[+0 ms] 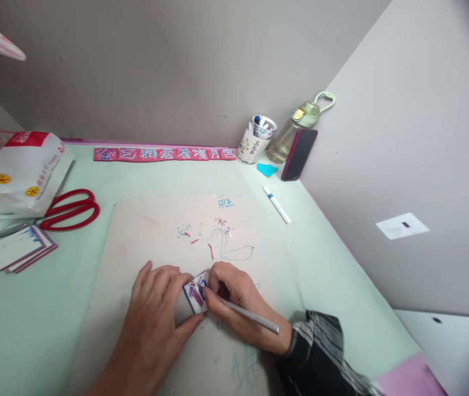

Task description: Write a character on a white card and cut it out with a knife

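My left hand (158,300) pinches a small white square block (195,294) between thumb and forefinger over the sheet. Blue edges frame the block, and its face bears red and blue character strokes. Closed around a slim silver pen-shaped carving tool (255,318), my right hand (234,294) rests against the block's right side. Fingers hide the tool's tip, so its contact with the block cannot be made out. Red and blue crumbs (223,223) and thin red slivers (211,251) lie on the beige sheet (143,225) just beyond both hands.
Red-handled scissors (73,209), stacked cards (22,247) and a white bag (20,173) lie left. Pink character tiles (164,154) line the back wall. At right are a pen cup (255,140), a bottle (286,140), a leaning phone (299,155) and a white marker (276,204).
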The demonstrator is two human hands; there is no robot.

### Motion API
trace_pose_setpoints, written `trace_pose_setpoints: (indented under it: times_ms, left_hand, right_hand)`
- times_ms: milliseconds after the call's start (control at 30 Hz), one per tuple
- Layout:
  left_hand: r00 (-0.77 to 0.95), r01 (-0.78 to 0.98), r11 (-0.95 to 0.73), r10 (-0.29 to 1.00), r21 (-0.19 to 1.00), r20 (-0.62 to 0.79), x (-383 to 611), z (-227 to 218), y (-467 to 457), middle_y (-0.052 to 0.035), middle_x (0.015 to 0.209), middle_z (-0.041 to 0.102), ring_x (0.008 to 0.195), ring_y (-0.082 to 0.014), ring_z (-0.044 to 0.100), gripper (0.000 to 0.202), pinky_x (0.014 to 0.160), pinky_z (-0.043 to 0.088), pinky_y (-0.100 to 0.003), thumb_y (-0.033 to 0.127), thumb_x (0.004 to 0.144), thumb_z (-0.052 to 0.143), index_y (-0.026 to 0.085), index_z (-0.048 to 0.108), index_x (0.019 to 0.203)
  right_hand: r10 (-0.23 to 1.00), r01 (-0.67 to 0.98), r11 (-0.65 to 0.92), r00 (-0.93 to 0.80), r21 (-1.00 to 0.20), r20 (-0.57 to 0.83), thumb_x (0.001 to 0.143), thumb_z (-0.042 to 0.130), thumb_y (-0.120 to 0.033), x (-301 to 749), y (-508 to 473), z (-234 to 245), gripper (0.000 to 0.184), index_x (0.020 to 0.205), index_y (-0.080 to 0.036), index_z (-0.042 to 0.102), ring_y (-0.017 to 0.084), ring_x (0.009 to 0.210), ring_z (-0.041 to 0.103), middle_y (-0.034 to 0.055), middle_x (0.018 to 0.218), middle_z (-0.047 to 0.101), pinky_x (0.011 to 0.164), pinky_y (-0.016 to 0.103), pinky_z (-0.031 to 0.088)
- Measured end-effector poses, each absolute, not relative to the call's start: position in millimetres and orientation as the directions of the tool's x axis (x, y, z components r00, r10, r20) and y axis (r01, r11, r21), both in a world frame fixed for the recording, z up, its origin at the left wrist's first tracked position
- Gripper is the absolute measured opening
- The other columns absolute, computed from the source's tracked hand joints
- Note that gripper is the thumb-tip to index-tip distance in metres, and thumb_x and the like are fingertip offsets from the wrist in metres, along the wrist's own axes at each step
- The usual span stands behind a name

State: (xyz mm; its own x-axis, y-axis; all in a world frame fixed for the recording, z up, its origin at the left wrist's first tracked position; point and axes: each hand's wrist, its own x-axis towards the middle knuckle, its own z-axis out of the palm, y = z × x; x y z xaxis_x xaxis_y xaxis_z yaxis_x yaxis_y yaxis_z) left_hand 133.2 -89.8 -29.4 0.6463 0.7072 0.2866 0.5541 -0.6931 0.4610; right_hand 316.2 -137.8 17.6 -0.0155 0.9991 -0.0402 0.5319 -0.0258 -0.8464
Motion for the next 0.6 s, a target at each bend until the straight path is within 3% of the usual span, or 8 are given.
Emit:
trace_pose_setpoints:
  times_ms: [600]
  left_hand:
    - [0.632,0.534,-0.679,0.717,0.504,0.294,133.5,-28.5,-89.4,-0.0052,0.100,0.062,0.103,-0.0304,0.060,0.042,0.108,0.032,-0.061,0.030,0.072,0.079,0.022,0.056,0.106]
  right_hand:
    - [0.996,0.560,0.013,-0.083,-0.828,-0.041,0.087,0.053,-0.014,319.4,-137.7,19.7,0.023,0.073,-0.023,0.037,0.014,0.067,0.044,-0.0025,0.071,0.048,0.061,0.026,0.034]
